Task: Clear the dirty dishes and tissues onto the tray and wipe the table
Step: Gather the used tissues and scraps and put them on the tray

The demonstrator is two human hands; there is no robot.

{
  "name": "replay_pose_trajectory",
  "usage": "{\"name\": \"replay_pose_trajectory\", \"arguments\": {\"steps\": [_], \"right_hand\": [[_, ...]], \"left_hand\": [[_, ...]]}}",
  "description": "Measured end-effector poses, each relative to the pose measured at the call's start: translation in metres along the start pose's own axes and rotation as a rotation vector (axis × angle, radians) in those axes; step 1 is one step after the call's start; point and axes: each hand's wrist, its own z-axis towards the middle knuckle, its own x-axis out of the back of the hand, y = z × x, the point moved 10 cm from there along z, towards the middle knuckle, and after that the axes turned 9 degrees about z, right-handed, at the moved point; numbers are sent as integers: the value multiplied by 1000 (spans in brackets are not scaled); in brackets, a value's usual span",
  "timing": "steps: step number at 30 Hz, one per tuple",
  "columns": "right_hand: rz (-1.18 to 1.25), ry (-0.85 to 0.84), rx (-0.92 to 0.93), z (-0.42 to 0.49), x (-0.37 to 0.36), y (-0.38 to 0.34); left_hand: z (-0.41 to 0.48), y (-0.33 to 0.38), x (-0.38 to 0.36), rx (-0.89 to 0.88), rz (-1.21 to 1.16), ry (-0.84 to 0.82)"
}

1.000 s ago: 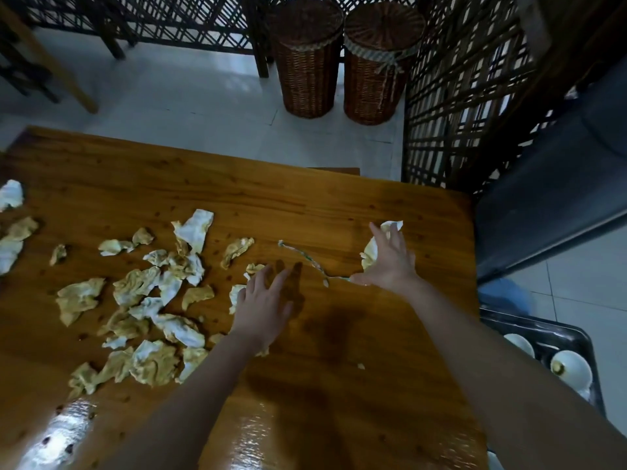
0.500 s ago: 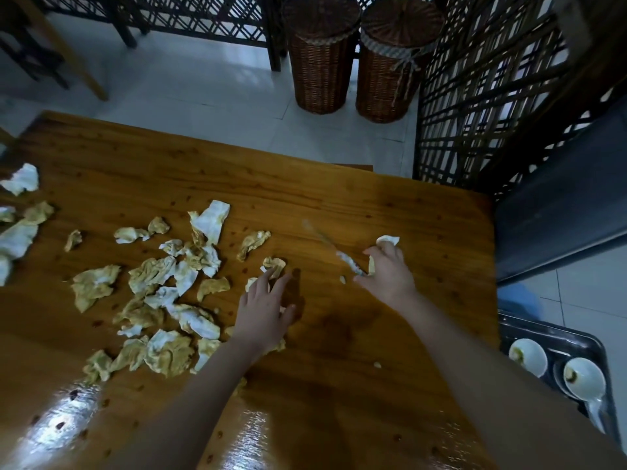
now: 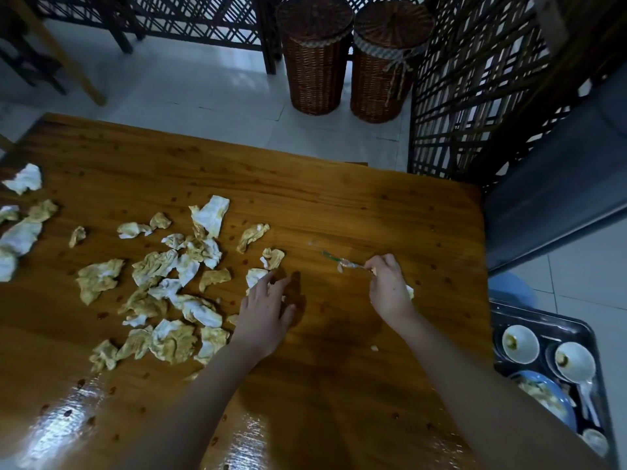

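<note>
Yellow-stained tissues (image 3: 176, 340) lie scattered over the left & middle of the wooden table (image 3: 305, 205), well apart from the tray (image 3: 549, 320) off its right edge. Left hand (image 3: 264, 317) rests spread on the nearest scraps, gripping nothing. Right hand (image 3: 390, 286) pinches the end of a thin strip (image 3: 346, 264), w/ a white wad (image 3: 410, 292) tucked in the palm. Tissues look light, soft, prob. damp & greasy, so they're best bunched by the handful, not picked singly.

Amber wood, stained white paper.
My table (image 3: 339, 205) is glossy honey-brown with dark knots; the tissues (image 3: 159, 269) are white blotched yellow-brown. The strip (image 3: 347, 264) shows green at its far end. The tray (image 3: 549, 317) is dark, its bowls (image 3: 520, 344) white, the plate (image 3: 561, 407) blue. Baskets (image 3: 315, 62) are brown wicker weave.
</note>
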Motion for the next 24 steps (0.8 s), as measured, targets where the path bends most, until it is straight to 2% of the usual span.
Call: {"name": "replay_pose_trajectory", "arguments": {"steps": [11, 18, 24], "right_hand": [[88, 124, 39, -40, 61, -2], [198, 215, -165, -63, 102, 31], [158, 278, -246, -79, 133, 63]], "left_hand": [[-11, 50, -1, -61, 28, -15], [-11, 66, -14, -63, 57, -75], [-17, 128, -53, -242, -18, -237]]}}
